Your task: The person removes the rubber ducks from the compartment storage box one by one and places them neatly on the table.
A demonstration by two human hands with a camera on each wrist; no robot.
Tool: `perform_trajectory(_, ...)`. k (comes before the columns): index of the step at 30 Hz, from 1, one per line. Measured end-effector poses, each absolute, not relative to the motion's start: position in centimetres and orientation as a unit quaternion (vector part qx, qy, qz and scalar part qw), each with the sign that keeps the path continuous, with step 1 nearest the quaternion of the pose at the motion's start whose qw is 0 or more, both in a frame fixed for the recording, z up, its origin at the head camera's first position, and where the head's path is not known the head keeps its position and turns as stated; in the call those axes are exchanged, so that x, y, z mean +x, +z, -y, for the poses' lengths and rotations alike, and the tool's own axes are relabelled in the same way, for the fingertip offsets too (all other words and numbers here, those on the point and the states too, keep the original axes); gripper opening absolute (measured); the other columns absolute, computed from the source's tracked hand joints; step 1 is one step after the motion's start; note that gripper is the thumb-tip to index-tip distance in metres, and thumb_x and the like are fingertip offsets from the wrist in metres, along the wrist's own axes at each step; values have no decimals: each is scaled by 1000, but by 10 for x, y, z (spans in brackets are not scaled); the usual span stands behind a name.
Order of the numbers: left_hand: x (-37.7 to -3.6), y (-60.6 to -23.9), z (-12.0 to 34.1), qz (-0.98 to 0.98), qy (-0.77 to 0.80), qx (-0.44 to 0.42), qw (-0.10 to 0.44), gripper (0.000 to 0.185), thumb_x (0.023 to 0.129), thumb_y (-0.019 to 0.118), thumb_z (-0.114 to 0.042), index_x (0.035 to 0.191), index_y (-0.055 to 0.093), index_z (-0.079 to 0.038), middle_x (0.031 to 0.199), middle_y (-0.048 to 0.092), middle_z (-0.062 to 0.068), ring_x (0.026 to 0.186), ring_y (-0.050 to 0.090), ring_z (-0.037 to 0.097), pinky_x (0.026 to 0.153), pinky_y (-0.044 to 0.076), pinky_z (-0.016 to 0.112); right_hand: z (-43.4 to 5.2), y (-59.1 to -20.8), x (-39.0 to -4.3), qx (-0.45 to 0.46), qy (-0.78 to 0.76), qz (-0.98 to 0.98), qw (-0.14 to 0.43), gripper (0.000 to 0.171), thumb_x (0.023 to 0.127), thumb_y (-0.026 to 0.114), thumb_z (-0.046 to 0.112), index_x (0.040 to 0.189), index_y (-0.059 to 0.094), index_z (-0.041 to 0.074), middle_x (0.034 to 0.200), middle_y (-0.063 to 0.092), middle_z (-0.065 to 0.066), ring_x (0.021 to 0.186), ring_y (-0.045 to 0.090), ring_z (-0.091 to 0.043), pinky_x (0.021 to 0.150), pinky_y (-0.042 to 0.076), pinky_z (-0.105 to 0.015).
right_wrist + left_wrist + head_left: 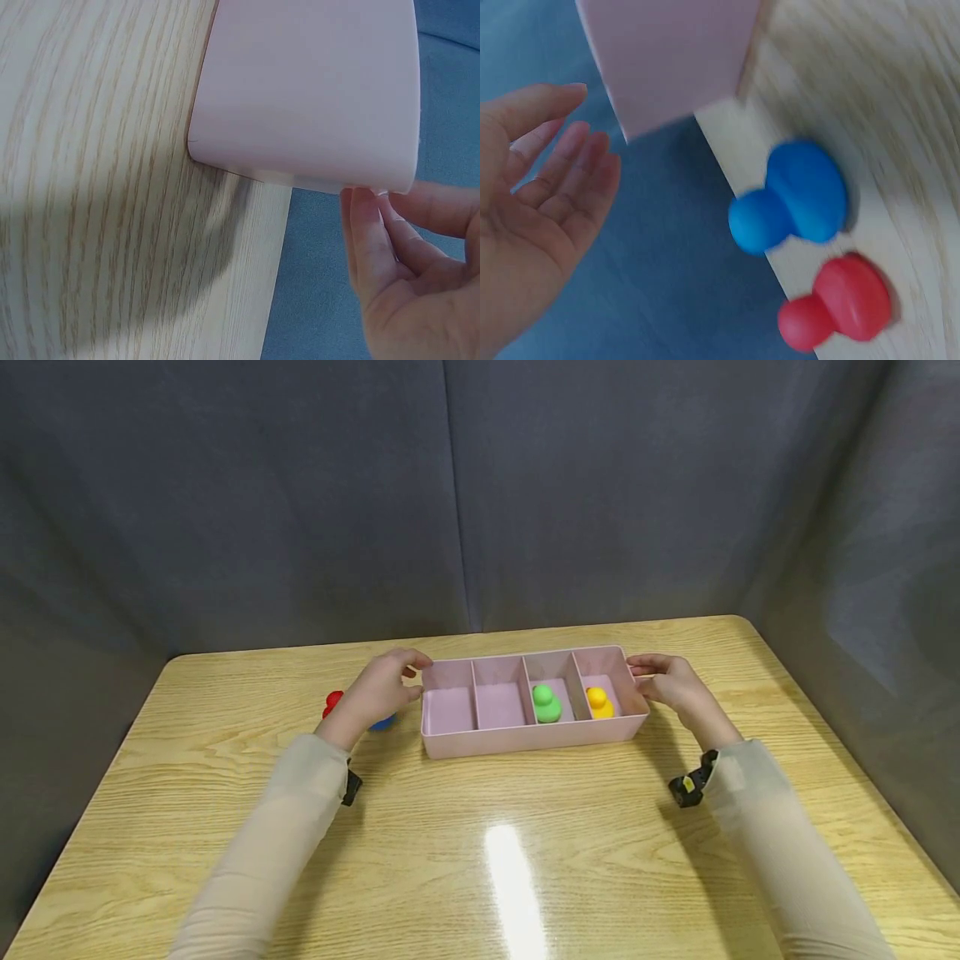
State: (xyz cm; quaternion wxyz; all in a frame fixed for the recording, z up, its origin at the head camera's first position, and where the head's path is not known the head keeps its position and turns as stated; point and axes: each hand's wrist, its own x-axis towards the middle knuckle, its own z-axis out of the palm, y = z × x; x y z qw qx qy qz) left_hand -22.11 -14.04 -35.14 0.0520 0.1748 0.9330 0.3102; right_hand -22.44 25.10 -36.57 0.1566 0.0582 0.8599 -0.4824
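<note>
On woodgrain table (525, 827), both open hands, left (382, 687) and right (671, 681), flank smooth pink 4-compartment tray (525, 739).

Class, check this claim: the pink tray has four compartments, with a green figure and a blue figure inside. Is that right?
Not quite. Inside the pink tray are the green figure and a yellow figure, as the head view shows. The blue figure stands outside on the table.

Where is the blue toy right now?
In the head view the blue toy sits on the table, mostly hidden behind the left hand, left of the pink tray. The left wrist view shows it beside the red toy.
</note>
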Motion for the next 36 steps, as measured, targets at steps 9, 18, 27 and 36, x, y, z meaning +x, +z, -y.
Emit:
perform_trajectory(9, -219, -351, 107, -930, 295, 208, 74, 43, 86, 62, 0, 128, 57, 0, 127, 59, 16, 114, 58, 31, 97, 50, 40, -252, -365, -222, 52, -480, -862, 153, 55, 90, 45, 2, 144, 33, -6, 140, 39, -27, 115, 47, -27, 82, 43, -11)
perform_trajectory(18, -221, -349, 80, -926, 296, 217, 86, 42, 88, 62, -2, 130, 56, -4, 130, 58, 14, 114, 57, 27, 97, 50, 37, -251, -366, -222, 54, -489, -856, 155, 56, 90, 44, 1, 144, 33, -5, 141, 39, -27, 119, 46, -30, 74, 41, -5)
perform_trajectory(27, -222, -349, 55, -918, 311, 220, 107, 46, 88, 63, -3, 133, 53, -3, 132, 56, 16, 119, 56, 29, 99, 50, 36, -251, -367, -222, 54, -485, -859, 155, 56, 90, 45, 2, 144, 33, -5, 140, 39, -27, 117, 46, -30, 83, 42, -13)
perform_trajectory(36, -226, -348, 35, -916, 310, 236, 96, 44, 88, 64, -5, 131, 54, -2, 128, 59, 15, 118, 57, 27, 101, 48, 36, -251, -366, -223, 55, -480, -862, 153, 56, 89, 46, 2, 144, 34, -5, 140, 40, -26, 117, 46, -29, 87, 43, -17)
